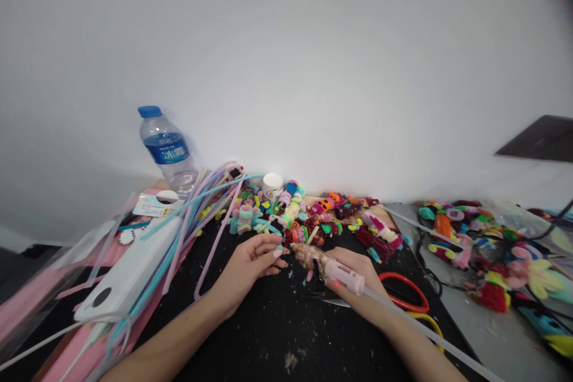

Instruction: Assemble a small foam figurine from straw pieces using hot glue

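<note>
My right hand [358, 268] is wrapped around a pink hot glue gun [342, 276]. Its nozzle end points left, toward my left fingertips, and a long translucent glue stick [416, 325] trails from its back. My left hand [257, 259] is closed in a pinch just left of the nozzle; whatever sits between its thumb and fingers is too small to make out. Beyond both hands lies a heap of colourful fuzzy pipe-cleaner figures [308, 230]. By my right wrist lie scissors with a red handle [405, 292], partly hidden under the arm.
On the left are bundled pastel pipe cleaners [179, 239], a white power-bank-like block [128, 268] with a cable, and a water bottle [165, 146] against the wall. A white cup [273, 185] stands behind the heap. More fuzzy figures [492, 286] and black cords lie right. Scraps dot the black mat [268, 340].
</note>
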`<move>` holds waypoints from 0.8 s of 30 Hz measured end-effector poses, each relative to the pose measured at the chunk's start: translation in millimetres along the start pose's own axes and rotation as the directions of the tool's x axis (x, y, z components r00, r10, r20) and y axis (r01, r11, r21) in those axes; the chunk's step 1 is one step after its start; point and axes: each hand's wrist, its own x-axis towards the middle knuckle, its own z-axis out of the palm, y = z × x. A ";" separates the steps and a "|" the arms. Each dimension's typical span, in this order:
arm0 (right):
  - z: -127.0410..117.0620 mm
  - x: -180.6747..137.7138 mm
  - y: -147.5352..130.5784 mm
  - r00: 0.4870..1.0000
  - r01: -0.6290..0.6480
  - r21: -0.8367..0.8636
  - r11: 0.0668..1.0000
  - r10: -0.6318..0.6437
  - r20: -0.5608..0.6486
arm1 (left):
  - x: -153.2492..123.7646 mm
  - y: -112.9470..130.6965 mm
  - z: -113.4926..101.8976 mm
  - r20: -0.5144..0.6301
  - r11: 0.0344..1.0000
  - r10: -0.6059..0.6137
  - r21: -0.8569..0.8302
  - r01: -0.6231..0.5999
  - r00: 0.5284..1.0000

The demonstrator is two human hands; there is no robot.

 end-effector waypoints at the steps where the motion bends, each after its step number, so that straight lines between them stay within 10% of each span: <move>1: -0.1 0.2 0.1 1.000 0.004 0.002 1.000 -0.004 -0.005 | 0.0 0.6 0.2 -0.016 1.000 -0.002 0.013 0.002 1.000; 24: 0.9 -0.4 2.2 1.000 -0.005 0.002 1.000 0.005 -0.015 | 2.6 0.5 -4.9 -0.053 0.995 0.014 0.101 -0.008 0.999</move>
